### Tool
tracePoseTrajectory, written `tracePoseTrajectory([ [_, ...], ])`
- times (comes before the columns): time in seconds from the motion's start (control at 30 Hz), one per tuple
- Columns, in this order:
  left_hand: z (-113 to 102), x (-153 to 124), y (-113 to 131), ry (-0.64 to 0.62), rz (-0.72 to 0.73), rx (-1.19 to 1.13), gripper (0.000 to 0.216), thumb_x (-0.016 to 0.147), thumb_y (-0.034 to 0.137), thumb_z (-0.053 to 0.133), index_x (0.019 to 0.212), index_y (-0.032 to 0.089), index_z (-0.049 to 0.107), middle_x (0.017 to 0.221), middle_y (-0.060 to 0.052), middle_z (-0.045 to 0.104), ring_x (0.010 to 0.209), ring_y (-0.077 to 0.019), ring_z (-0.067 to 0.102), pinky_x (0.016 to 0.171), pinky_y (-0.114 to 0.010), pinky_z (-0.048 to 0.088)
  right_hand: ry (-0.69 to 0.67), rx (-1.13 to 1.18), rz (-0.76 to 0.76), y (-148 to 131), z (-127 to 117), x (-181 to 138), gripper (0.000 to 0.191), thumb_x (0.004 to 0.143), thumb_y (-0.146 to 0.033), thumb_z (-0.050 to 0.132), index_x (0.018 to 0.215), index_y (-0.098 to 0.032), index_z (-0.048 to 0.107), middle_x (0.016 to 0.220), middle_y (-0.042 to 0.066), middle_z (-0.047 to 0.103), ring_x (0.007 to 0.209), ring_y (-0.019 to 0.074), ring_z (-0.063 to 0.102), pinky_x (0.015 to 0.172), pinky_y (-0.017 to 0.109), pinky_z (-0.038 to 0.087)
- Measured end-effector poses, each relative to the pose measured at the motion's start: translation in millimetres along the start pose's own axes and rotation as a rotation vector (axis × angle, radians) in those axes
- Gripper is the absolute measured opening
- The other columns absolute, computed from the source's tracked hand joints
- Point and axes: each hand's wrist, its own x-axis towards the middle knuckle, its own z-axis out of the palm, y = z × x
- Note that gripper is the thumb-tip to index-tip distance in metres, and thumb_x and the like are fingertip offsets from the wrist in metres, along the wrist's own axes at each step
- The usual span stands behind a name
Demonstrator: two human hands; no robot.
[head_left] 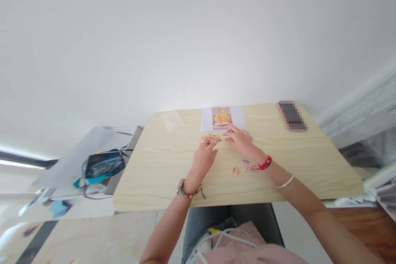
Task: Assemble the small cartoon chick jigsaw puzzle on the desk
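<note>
My left hand [203, 161] rests over a pile of small colourful puzzle pieces [213, 137]. Its fingers are apart and touch the near-left side of the pile. Just right of that pile hovers or rests my right hand [243, 142], fingers stretched out and apart, with nothing visible in them. Partly behind it lies a second pile of pieces [248, 134]. Some loose pieces [237, 170], orange and pale, and a purple piece [245, 161] lie nearer me, by the right wrist. Beyond both hands, a white sheet [206, 119] carries a printed picture of a yellow figure [222, 118].
The pieces lie on a light wood table [161, 173] set against a white wall. A clear plastic bag [172, 120] is at its back left, a blurred phone [292, 116] at its back right. Left of the table, a dark bag [105, 164] sits on a lower white surface.
</note>
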Motion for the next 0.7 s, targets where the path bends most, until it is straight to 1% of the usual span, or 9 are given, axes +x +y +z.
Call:
tracePoseTrajectory([
  [0.07, 4.5, -10.2, 5.6, -0.068, 0.048, -0.026, 0.021, 0.082, 0.023, 0.049, 0.102, 0.018, 0.054, 0.101, -0.006, 0.051, 0.088, -0.0168, 0.055, 0.074, -0.027, 0.045, 0.001, -0.013, 0.044, 2.9, -10.5, -23.9, 0.018, 0.082, -0.02, 0.049, 0.096, -0.02, 0.06, 0.099, 0.007, 0.053, 0.09, 0.018, 0.052, 0.08, 0.037, 0.045],
  [0.13, 8.8, -15.6, 13.1, -0.12, 0.099, -0.045, 0.021, 0.082, 0.022, 0.048, 0.102, 0.019, 0.055, 0.1, -0.006, 0.051, 0.086, -0.0159, 0.055, 0.074, -0.026, 0.046, -0.048, -0.019, 0.079, 3.8, -19.9, -50.2, 0.016, 0.079, -0.017, 0.052, 0.093, -0.019, 0.061, 0.097, 0.007, 0.051, 0.092, 0.0184, 0.052, 0.082, 0.035, 0.044],
  [0.2, 12.6, -15.9, 22.4, -0.148, 0.155, -0.062, 0.022, 0.082, 0.021, 0.048, 0.102, 0.019, 0.055, 0.1, -0.005, 0.05, 0.086, -0.015, 0.055, 0.073, -0.025, 0.046, -0.097, -0.034, 0.121, 1.6, -26.0, -73.3, 0.015, 0.078, -0.02, 0.054, 0.092, -0.018, 0.06, 0.095, 0.007, 0.05, 0.09, 0.0186, 0.052, 0.082, 0.035, 0.044],
  [0.3, 18.4, -9.8, 38.1, -0.192, 0.244, -0.093, 0.022, 0.081, 0.02, 0.047, 0.101, 0.02, 0.056, 0.099, -0.005, 0.05, 0.085, -0.0141, 0.054, 0.073, -0.024, 0.045, -0.106, -0.098, 0.2, -4.9, -27.6, -94.0, 0.015, 0.079, -0.026, 0.053, 0.088, -0.017, 0.06, 0.091, 0.008, 0.05, 0.086, 0.0195, 0.052, 0.08, 0.037, 0.045],
  [0.4, 25.3, -2.1, 51.1, -0.217, 0.327, -0.105, 0.021, 0.082, 0.021, 0.046, 0.1, 0.021, 0.057, 0.098, -0.004, 0.049, 0.084, -0.0141, 0.054, 0.072, -0.024, 0.045, -0.101, -0.144, 0.246, -10.1, -23.8, -99.5, 0.013, 0.08, -0.025, 0.051, 0.083, -0.015, 0.06, 0.088, 0.008, 0.05, 0.082, 0.0191, 0.052, 0.077, 0.036, 0.045],
  [0.5, 31.9, 3.9, 57.5, -0.224, 0.393, -0.098, 0.019, 0.082, 0.021, 0.045, 0.097, 0.021, 0.057, 0.095, -0.004, 0.05, 0.084, -0.0146, 0.053, 0.072, -0.025, 0.045, -0.095, -0.146, 0.25, -11.7, -19.7, -98.7, 0.012, 0.081, -0.022, 0.049, 0.08, -0.015, 0.058, 0.085, 0.007, 0.05, 0.078, 0.018, 0.052, 0.075, 0.035, 0.046],
  [0.7, 38.3, 10.1, 56.0, -0.221, 0.405, -0.114, 0.016, 0.082, 0.024, 0.046, 0.09, 0.016, 0.057, 0.093, -0.007, 0.052, 0.081, -0.0148, 0.053, 0.073, -0.027, 0.046, -0.083, -0.196, 0.21, -9.0, -15.1, -98.6, 0.011, 0.08, -0.019, 0.047, 0.081, -0.015, 0.057, 0.083, 0.007, 0.049, 0.076, 0.0186, 0.052, 0.072, 0.035, 0.046],
])
